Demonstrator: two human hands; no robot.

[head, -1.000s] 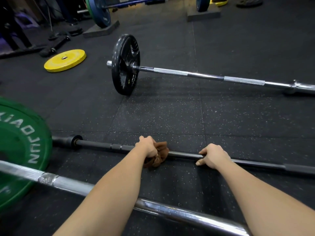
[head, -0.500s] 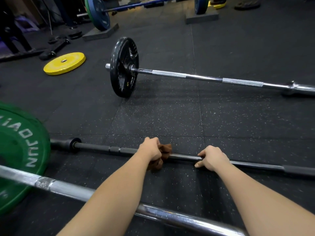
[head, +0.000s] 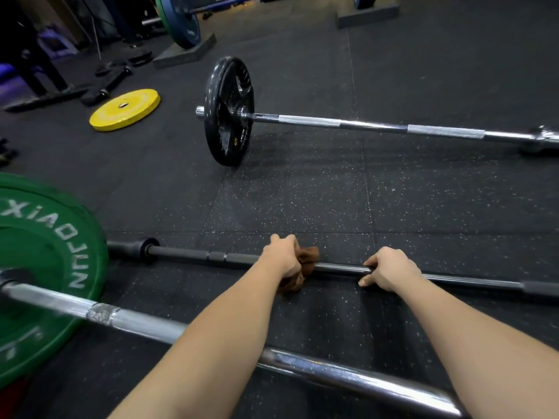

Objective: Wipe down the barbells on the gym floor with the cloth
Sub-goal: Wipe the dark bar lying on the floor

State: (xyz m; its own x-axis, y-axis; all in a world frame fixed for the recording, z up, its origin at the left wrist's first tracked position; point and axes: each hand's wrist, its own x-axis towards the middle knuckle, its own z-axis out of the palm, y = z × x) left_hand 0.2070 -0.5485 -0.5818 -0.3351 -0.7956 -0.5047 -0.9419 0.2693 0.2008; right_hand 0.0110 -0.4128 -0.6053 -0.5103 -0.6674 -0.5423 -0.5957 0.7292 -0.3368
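Barbell point(head: 187, 254) near green plate point(head: 45, 237), seemingly "XiAO"

Single head-worn wide-angle view, looking forward and down, close over the gym floor point(head: 302, 201), forearms reaching from below

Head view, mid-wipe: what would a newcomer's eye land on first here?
The hands at lower middle: the left hand grips a brown cloth around the black barbell, the right hand holds the bar beside it. A big green plate fills the left edge; farther back are an upright black plate on a chrome bar and a yellow plate lying flat.
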